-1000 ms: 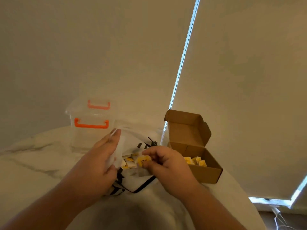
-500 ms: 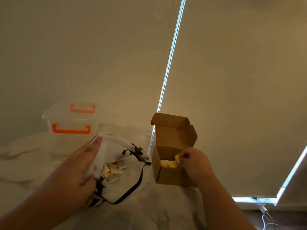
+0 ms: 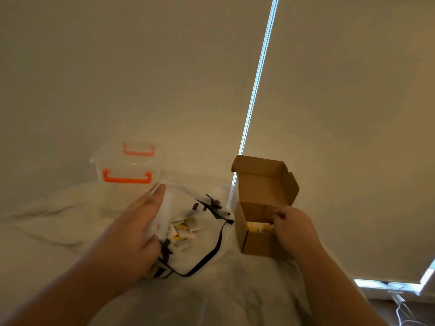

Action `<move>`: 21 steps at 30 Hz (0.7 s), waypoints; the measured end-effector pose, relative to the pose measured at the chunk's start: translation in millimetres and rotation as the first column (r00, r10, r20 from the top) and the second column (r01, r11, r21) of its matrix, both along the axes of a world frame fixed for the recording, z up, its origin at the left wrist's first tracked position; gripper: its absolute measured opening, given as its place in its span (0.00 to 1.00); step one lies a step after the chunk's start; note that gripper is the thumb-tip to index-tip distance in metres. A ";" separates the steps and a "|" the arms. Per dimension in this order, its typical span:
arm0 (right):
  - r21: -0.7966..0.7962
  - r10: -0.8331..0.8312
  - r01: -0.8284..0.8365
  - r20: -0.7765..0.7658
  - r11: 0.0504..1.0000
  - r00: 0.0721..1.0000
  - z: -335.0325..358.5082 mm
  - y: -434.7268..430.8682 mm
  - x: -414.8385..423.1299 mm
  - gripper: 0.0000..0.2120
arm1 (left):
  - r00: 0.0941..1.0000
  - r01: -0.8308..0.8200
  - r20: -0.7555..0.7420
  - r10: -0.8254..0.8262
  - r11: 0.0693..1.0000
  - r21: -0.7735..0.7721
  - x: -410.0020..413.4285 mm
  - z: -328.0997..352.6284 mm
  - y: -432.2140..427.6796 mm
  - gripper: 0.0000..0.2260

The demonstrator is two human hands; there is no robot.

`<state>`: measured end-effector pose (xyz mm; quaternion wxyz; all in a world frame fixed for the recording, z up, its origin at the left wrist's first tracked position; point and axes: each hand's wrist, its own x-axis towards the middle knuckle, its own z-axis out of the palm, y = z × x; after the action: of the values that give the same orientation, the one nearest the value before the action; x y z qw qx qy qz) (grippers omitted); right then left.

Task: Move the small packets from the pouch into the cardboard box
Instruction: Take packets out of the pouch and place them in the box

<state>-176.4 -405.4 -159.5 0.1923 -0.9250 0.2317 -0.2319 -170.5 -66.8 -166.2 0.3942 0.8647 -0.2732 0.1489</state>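
One pouch (image 3: 188, 222), one box (image 3: 261, 229) and one clear tub (image 3: 128, 167) with two orange handles stood on the marble bench (image 3: 235, 297). The pouch lay open and flat near the middle of the bench, white with black trim and a black cord looping out toward the near edge. About six small packets (image 3: 183, 231), white with yellow, lay in a loose heap inside its mouth; blur made the exact count uncertain. More yellow packets (image 3: 259, 226) sat inside the box, too many and too blurred to count.

The box stood just right of the pouch, toward the bench's right edge, its lid flap upright. The tub sat at the far left edge, behind the pouch and apart from it.

The left hand (image 3: 138, 234) pressed flat on the pouch's left side, fingers spread and thumb tucked against the fabric, gripping its edge. The right hand (image 3: 292, 227) was curled over the box's near right rim, fingertips dipped inside; whether it held a packet I cannot tell.

Half a second earlier the right hand was at the same box with a yellow packet visible at its fingertips; that packet no longer showed. One second earlier that hand was at the pouch's mouth, pinching a packet. The left hand kept its hold on the pouch throughout.
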 end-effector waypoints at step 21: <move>-0.061 0.424 -0.441 -0.187 0.896 0.886 -33.7 167.4 37.5 0.13 | 0.997 0.077 0.027 -0.076 0.997 -0.020 1.3 2.4 -4.6 0.39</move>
<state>-138.9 -238.0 -193.2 0.1715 -0.9781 0.0231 -0.1156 -169.2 -71.4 -163.8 0.4052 0.8473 -0.3098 0.1480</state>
